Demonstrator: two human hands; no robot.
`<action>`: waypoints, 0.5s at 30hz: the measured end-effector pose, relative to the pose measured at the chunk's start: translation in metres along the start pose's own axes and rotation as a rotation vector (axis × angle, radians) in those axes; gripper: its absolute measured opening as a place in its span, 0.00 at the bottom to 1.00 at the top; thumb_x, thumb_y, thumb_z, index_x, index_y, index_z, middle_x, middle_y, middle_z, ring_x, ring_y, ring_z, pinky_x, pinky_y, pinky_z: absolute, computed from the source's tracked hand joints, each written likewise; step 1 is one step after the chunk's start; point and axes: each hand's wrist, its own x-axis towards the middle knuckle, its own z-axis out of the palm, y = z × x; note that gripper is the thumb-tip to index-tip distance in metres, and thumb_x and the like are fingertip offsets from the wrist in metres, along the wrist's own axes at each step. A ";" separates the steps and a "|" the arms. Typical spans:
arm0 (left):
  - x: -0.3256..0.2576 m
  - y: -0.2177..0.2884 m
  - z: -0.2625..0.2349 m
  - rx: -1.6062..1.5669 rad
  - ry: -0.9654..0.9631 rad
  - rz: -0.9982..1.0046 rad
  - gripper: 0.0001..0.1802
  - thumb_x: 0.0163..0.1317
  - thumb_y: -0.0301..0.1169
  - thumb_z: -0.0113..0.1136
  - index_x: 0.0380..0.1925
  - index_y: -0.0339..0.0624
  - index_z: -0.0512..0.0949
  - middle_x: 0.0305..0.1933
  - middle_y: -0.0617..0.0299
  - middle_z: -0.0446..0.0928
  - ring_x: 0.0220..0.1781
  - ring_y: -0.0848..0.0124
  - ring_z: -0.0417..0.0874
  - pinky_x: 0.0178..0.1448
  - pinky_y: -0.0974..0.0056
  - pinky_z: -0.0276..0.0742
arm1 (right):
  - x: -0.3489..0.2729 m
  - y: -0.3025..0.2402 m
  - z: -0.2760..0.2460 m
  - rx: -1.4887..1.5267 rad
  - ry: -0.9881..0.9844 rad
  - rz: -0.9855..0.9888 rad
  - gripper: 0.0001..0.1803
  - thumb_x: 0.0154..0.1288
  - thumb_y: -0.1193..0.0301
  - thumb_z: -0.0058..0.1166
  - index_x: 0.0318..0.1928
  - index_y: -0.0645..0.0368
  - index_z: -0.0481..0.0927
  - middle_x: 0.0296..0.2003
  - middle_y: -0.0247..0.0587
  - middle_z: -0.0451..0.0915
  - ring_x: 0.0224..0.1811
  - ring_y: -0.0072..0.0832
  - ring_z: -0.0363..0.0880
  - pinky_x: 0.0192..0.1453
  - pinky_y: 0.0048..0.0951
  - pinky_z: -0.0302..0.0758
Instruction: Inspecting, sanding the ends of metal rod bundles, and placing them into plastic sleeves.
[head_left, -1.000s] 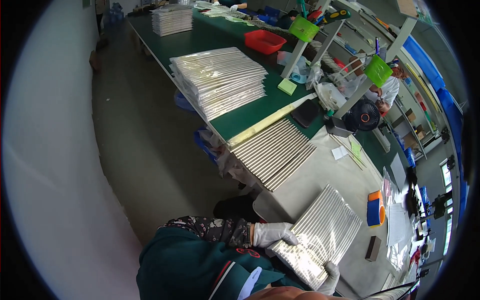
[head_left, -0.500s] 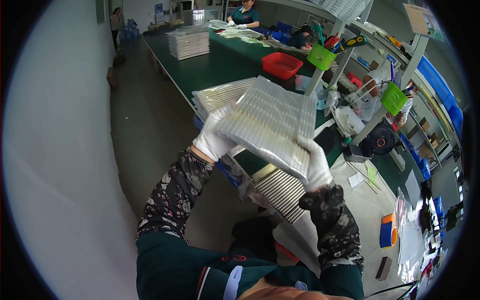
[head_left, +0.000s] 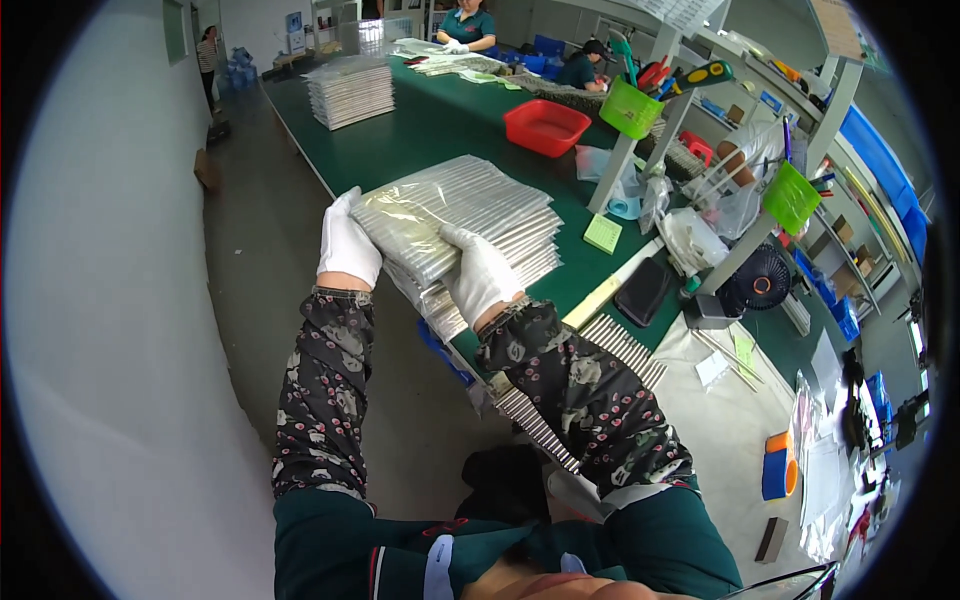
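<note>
A flat pack of thin silvery rods (head_left: pixel 440 208) in clear plastic lies on top of a stack of similar wrapped packs (head_left: pixel 530 262) at the table's near-left edge. My white-gloved left hand (head_left: pixel 348 240) grips the pack's left end, its fingers partly hidden behind it. On the pack's near edge, my gloved right hand (head_left: pixel 482 272) is closed with the thumb lying on top of the plastic. Under my right forearm lies a row of bare metal rods (head_left: pixel 620 348), partly covered by the sleeve.
Another stack of wrapped packs (head_left: pixel 350 92) stands farther back on the green table (head_left: pixel 440 120). To its right sits a red basin (head_left: pixel 546 127). Green tool holders (head_left: pixel 630 108) hang on a white post. A black fan (head_left: pixel 762 278) and a blue-orange tape roll (head_left: pixel 779 470) are at right. Co-workers sit beyond.
The pack has come down and left from above the table onto the stack. Both hands moved left with it, the right hand shifting from its right side to its near edge.
</note>
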 end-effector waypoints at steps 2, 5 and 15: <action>0.001 0.020 0.007 -0.412 -0.037 -0.187 0.19 0.52 0.22 0.52 0.46 0.28 0.69 0.41 0.50 0.75 0.45 0.63 0.76 0.51 0.66 0.71 | -0.005 0.003 0.002 -0.047 0.032 -0.040 0.13 0.58 0.72 0.53 0.39 0.69 0.73 0.35 0.45 0.76 0.34 0.30 0.76 0.37 0.28 0.76; -0.006 0.042 0.021 -0.689 0.071 -0.545 0.15 0.50 0.25 0.54 0.39 0.33 0.73 0.38 0.54 0.75 0.40 0.63 0.76 0.49 0.64 0.70 | -0.010 -0.001 -0.003 -0.142 0.033 -0.095 0.14 0.57 0.69 0.55 0.37 0.71 0.75 0.31 0.45 0.76 0.28 0.29 0.76 0.31 0.26 0.74; 0.005 0.040 -0.006 -0.687 -0.156 -0.580 0.15 0.57 0.30 0.47 0.41 0.32 0.72 0.42 0.52 0.75 0.43 0.63 0.77 0.50 0.63 0.71 | -0.155 -0.075 -0.047 -0.862 -0.204 -0.296 0.24 0.59 0.71 0.53 0.54 0.71 0.66 0.51 0.49 0.72 0.53 0.28 0.72 0.51 0.24 0.72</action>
